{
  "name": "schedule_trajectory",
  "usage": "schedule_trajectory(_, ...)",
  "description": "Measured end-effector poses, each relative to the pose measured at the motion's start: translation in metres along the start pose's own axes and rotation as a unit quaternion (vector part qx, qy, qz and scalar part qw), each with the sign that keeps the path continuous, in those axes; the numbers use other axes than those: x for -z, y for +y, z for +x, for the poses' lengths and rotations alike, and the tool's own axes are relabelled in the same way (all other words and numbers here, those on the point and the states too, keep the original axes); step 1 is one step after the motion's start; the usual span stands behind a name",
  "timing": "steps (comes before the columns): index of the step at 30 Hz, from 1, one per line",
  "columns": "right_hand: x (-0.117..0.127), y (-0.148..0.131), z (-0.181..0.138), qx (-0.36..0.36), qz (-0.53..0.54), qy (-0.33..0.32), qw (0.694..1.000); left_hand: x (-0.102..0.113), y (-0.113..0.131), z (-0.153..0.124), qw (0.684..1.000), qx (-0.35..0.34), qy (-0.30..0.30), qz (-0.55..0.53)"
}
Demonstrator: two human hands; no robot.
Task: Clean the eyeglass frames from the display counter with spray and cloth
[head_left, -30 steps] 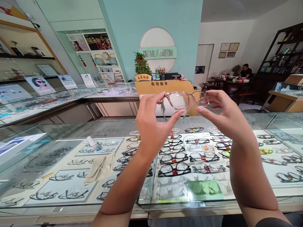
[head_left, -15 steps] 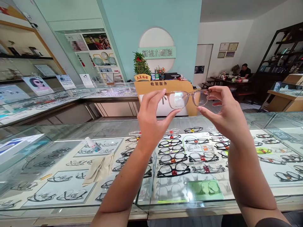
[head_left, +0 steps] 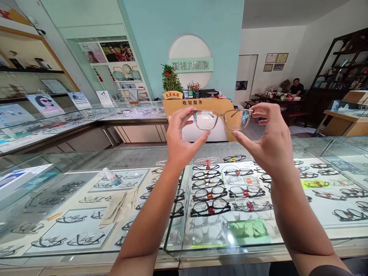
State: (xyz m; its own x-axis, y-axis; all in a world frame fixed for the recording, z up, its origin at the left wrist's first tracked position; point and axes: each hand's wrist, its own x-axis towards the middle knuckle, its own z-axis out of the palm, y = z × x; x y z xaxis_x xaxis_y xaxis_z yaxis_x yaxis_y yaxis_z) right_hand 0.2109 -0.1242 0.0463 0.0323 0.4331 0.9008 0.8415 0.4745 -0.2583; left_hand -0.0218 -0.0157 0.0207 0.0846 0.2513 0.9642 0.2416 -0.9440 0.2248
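Note:
A pair of eyeglasses (head_left: 220, 114) with a clear brownish frame is held up in the air above the glass display case. My left hand (head_left: 184, 140) grips its left side, fingers at the upper corner and thumb at the lower rim. On the other side, my right hand (head_left: 266, 138) pinches the right corner between fingers and thumb. Both lenses face me, and faint print shows on them. Under my arms, rows of eyeglasses (head_left: 211, 207) with small coloured tags lie in the case.
On the glass display case (head_left: 184, 251) lie a beige cloth (head_left: 118, 209) and a small white bottle (head_left: 112, 176), with a white box (head_left: 24, 184) farther left. Beyond stands a wooden cash counter (head_left: 198, 105) with plants. A person (head_left: 296, 88) sits at a table at the back right.
The eyeglasses have turned to face me more squarely and shifted slightly left. My right hand has moved a little left with them; my left hand keeps its hold.

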Motion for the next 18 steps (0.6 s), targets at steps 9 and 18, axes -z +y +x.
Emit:
schedule_trajectory(9, -0.004, -0.006, -0.002, 0.006, -0.014, 0.0, 1.0, -0.008, -0.004, -0.003, 0.999, 0.017, 0.026, 0.007)
schedule_trajectory(18, -0.001, 0.002, 0.003, -0.041, 0.062, -0.043, 0.996, -0.014, 0.021, -0.009, 0.981, -0.085, 0.127, 0.123)
